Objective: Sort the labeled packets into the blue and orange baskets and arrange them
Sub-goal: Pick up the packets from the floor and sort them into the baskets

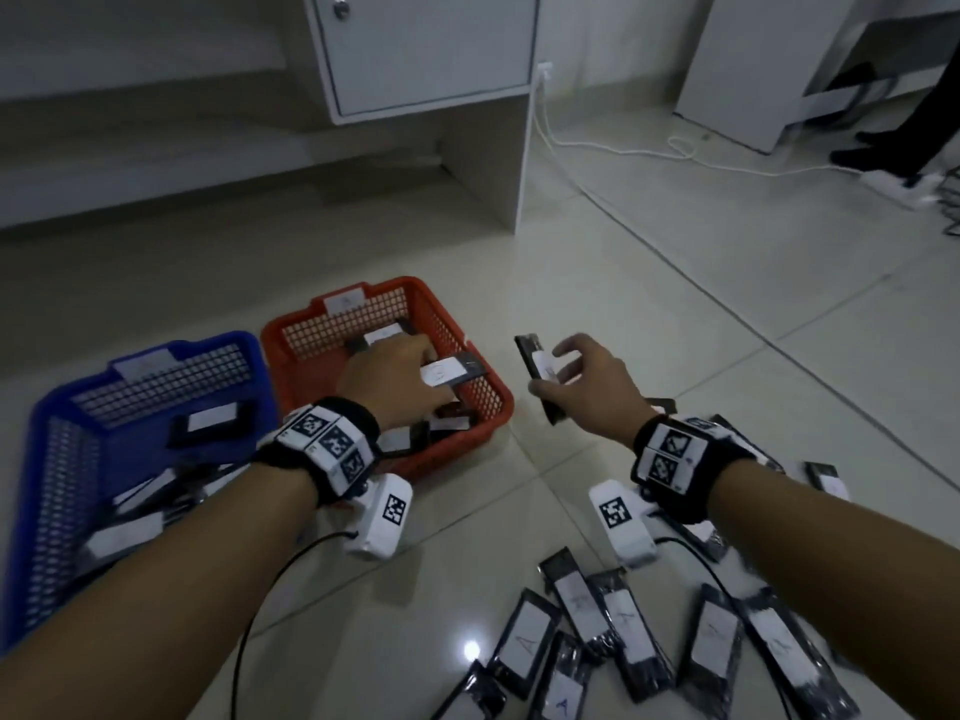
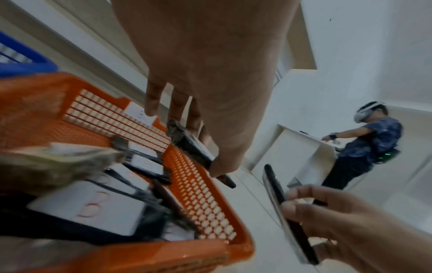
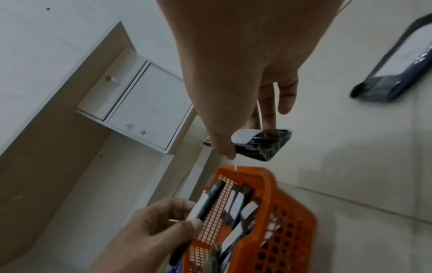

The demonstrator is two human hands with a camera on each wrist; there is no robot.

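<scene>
Left hand (image 1: pixel 387 376) is held over the orange basket (image 1: pixel 483 402), fingers and thumb pinched on a black packet with a white label (image 1: pixel 449 374); that packet is seen just above the basket's right wall, tilted, one end past the rim in the left wrist view. Right hand (image 1: pixel 592 387) is held clear of the floor to the right of the orange basket, thumb and fingers clamped on a second black packet (image 1: pixel 537 374), which is carried on edge, label side toward the palm. The two hands are near each other but not touching. Several labelled packets are stacked loosely inside the orange basket; label letters cannot be read there. The blue basket (image 1: pixel 57 459) is set touching the orange one on its left, also loaded with packets. A loose pile of packets on the floor (image 1: pixel 618 631) is seen under the right forearm, several labels marked "A". Both baskets are placed on the tiled floor (image 1: pixel 701 314) in front of a white cabinet (image 1: pixel 431 49). A white cable (image 1: pixel 623 148) is run along the floor behind. A second person (image 2: pixel 371 146) with a headset is visible in the left wrist view, well apart.
</scene>
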